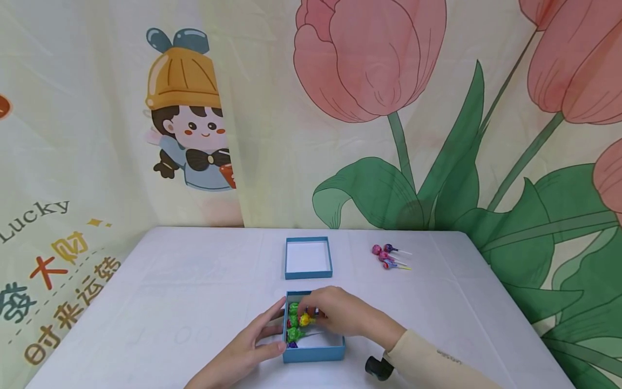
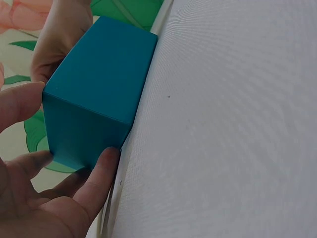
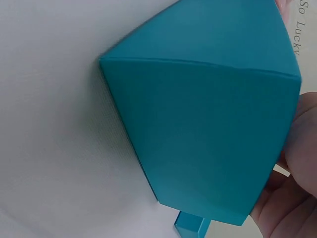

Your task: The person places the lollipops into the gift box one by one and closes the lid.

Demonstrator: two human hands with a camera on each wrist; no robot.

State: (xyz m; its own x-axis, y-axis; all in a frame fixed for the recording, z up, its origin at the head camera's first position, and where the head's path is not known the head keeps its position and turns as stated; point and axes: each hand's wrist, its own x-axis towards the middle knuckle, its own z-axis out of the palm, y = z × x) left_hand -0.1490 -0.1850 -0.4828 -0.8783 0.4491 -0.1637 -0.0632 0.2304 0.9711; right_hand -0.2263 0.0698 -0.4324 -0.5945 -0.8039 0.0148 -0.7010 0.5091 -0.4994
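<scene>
Nearest the person, a black obj. (image 1: 379, 368) (too little shown to say what) sat by the R wrist, next to the beige sleeve (image 1: 430, 359). L hand (image 1: 255, 340) was at the blue box (image 1: 313, 355) — fingers spread & fairly straight, tips against its L wall, thumb at the near-L corner. Box stood open side up on the white tablecloth (image 1: 194, 281), near the person, approx. mid-table. Inside, along its L side, lay wrapped lollipops: green ones (image 1: 294, 334), a yellow one (image 1: 305, 319), plus bits of red & dark blue. R hand (image 1: 340, 310) came in from the R, fingers bent down into the box by the yellow one; tips hidden, so can't tell whether they pinched anything.

Further off, beyond the box & apart from it, a blue lid (image 1: 309, 274) lay w/ its white inside up. To its R, well apart, a small bunch of lollipops (image 1: 384, 256) — pink & purple heads L, sticks R. Behind the table hung a backdrop (image 1: 267, 108) w/ pink tulips, a cartoon figure & lettering.
</scene>
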